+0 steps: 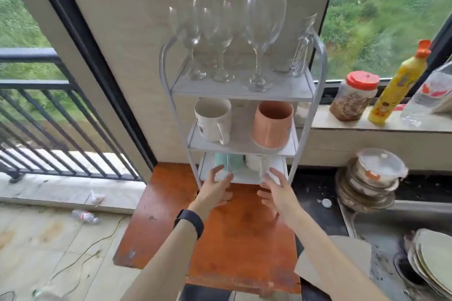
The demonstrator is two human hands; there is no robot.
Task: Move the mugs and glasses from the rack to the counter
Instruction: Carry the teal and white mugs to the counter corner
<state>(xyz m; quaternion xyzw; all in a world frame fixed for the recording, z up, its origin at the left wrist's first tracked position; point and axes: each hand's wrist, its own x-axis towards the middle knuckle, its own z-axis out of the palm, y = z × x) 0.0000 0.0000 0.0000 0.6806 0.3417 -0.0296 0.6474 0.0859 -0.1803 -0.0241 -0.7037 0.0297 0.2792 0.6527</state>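
A white three-shelf rack [242,91] stands on an orange-brown counter [234,234]. Several wine glasses [261,39] and a clear tumbler [302,49] stand on the top shelf. A white mug [212,120] and a pink mug [272,124] sit on the middle shelf. On the bottom shelf are a teal mug [228,161] and a white mug [258,162]. My left hand [217,187] is open, its fingertips at the teal mug's base. My right hand [276,192] is open just below the white mug, holding nothing.
A windowsill at right holds a red-lidded jar [353,96], a yellow bottle [397,88] and a clear plastic bottle [428,98]. Stacked bowls [371,178] and plates [430,266] sit by the dark sink area at right. A balcony railing [49,110] lies left.
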